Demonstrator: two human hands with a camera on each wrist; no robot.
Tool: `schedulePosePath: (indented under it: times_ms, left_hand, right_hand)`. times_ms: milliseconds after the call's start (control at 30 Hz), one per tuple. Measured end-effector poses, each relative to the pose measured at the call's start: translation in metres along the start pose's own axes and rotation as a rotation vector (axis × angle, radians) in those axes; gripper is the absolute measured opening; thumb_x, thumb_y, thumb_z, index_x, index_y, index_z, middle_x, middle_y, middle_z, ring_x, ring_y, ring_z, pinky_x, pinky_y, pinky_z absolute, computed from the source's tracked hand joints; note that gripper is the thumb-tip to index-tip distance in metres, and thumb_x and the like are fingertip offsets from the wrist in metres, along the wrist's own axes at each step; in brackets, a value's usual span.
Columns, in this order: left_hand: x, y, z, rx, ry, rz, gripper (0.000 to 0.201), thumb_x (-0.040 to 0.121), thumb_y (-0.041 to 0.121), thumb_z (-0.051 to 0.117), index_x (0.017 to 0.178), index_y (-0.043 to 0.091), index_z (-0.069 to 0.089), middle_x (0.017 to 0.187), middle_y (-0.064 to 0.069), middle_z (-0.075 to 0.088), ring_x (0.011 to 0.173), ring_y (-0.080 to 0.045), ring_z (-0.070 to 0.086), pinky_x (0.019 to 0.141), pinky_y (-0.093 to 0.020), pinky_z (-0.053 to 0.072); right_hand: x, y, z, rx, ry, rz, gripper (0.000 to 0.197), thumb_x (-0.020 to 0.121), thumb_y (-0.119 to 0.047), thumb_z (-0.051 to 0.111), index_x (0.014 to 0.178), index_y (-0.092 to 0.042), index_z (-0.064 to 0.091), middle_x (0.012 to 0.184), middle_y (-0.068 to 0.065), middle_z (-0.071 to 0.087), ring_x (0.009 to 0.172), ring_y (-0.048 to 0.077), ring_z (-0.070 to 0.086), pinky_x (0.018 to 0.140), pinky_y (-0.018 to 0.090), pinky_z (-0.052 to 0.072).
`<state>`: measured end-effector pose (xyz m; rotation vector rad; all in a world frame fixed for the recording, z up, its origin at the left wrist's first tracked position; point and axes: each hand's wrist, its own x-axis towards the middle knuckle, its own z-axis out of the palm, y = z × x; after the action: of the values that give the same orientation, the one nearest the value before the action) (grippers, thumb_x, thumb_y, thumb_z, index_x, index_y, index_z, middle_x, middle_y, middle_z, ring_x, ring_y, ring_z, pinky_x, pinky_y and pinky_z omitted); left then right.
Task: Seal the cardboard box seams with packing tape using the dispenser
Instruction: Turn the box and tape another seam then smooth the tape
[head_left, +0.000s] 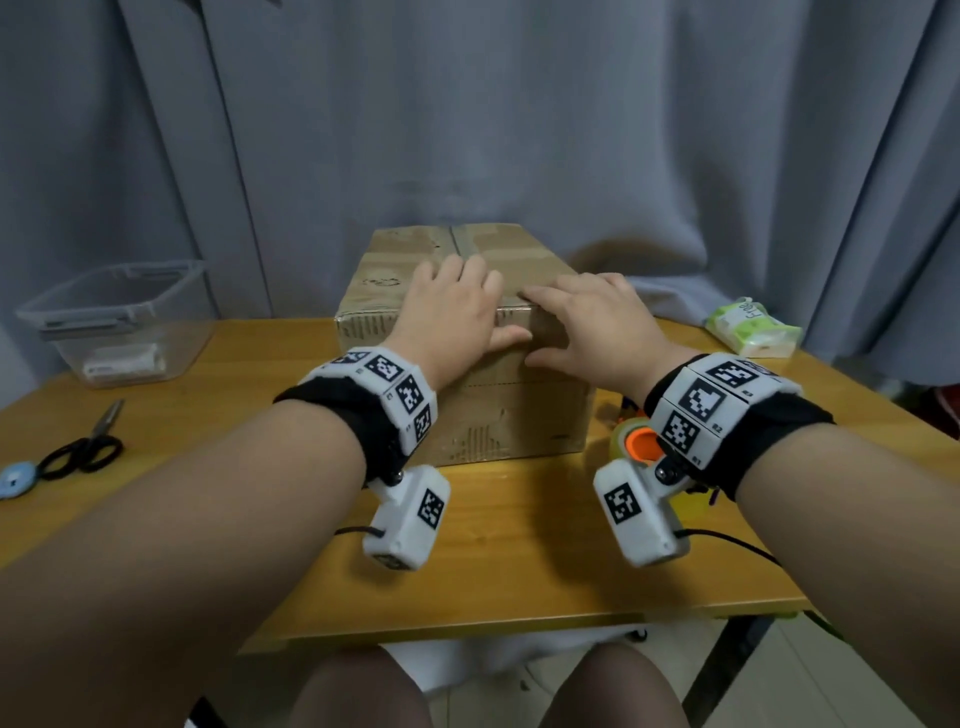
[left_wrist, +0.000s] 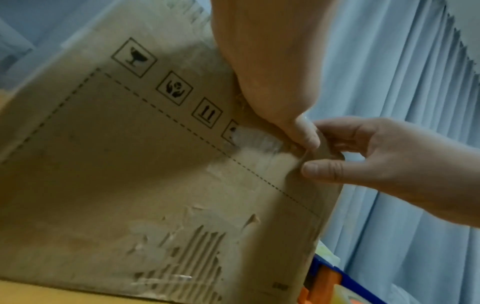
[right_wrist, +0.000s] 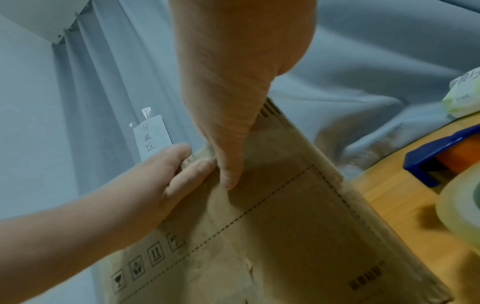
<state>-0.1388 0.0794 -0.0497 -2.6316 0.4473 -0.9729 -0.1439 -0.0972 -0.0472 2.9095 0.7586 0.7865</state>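
Two hands met at the near top edge of the cardboard box (head_left: 467, 395), which stood mid-table: the left hand (head_left: 448, 306) lay flat on the worn, scuffed lid with its thumb down the front, and the right hand (head_left: 587, 325) clasped the same edge between fingers and thumb. Bare wooden table (head_left: 498, 561) lay nearest. Beside the box's right wall sat the blue-and-orange tape dispenser (right_wrist: 441, 156), unheld. Grey curtain (head_left: 519, 104) hung behind.
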Motion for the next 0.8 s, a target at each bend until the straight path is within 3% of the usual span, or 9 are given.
schedulePosePath:
  times_ms: [200,300,433,533,800]
  left_hand:
    - [-0.003,-0.001,-0.008,0.035,-0.02,0.009,0.071,0.079,0.074,0.031,0.1,0.009,0.052,0.101,-0.009,0.055,0.093,-0.029,0.053,0.076,-0.039,0.04]
    - [0.002,0.0,-0.008,-0.201,0.002,-0.039,0.06,0.089,0.064,0.025,0.103,0.011,0.052,0.105,-0.008,0.055,0.097,-0.028,0.052,0.081,-0.039,0.037]
    - [0.022,0.015,-0.004,-0.378,-0.039,0.047,0.062,0.091,0.06,0.017,0.119,0.024,0.06,0.113,-0.004,0.064,0.106,-0.029,0.057,0.086,-0.04,0.043]
    - [0.033,0.026,-0.005,-0.307,-0.056,0.049,0.053,0.094,0.058,0.026,0.118,0.029,0.063,0.109,-0.005,0.062,0.106,-0.029,0.054,0.083,-0.038,0.04]
    - [0.024,0.038,0.003,-0.103,0.014,0.097,0.06,0.081,0.067,0.046,0.108,0.014,0.055,0.109,-0.007,0.056,0.101,-0.031,0.053,0.074,-0.039,0.036]
  right_hand:
    - [-0.014,0.016,-0.007,0.01,0.073,0.02,0.06,0.08,-0.046,0.067,0.133,-0.026,0.049,0.12,-0.001,0.058,0.114,0.022,0.05,0.1,0.037,0.027]
    - [-0.026,0.03,-0.005,0.034,0.117,0.054,0.056,0.08,-0.042,0.069,0.131,-0.025,0.05,0.124,-0.001,0.056,0.116,0.022,0.05,0.1,0.037,0.027]
    - [-0.033,0.037,-0.001,0.061,0.155,0.089,0.051,0.081,-0.036,0.069,0.127,-0.023,0.054,0.121,-0.001,0.059,0.114,0.022,0.053,0.102,0.037,0.028]
    - [-0.03,0.04,0.002,0.074,0.15,0.098,0.048,0.082,-0.037,0.067,0.126,-0.023,0.054,0.12,-0.002,0.059,0.116,0.02,0.051,0.103,0.037,0.026]
    - [-0.034,0.049,0.007,0.129,0.138,0.115,0.055,0.08,-0.04,0.069,0.13,-0.027,0.05,0.126,-0.005,0.054,0.12,0.018,0.047,0.103,0.037,0.025]
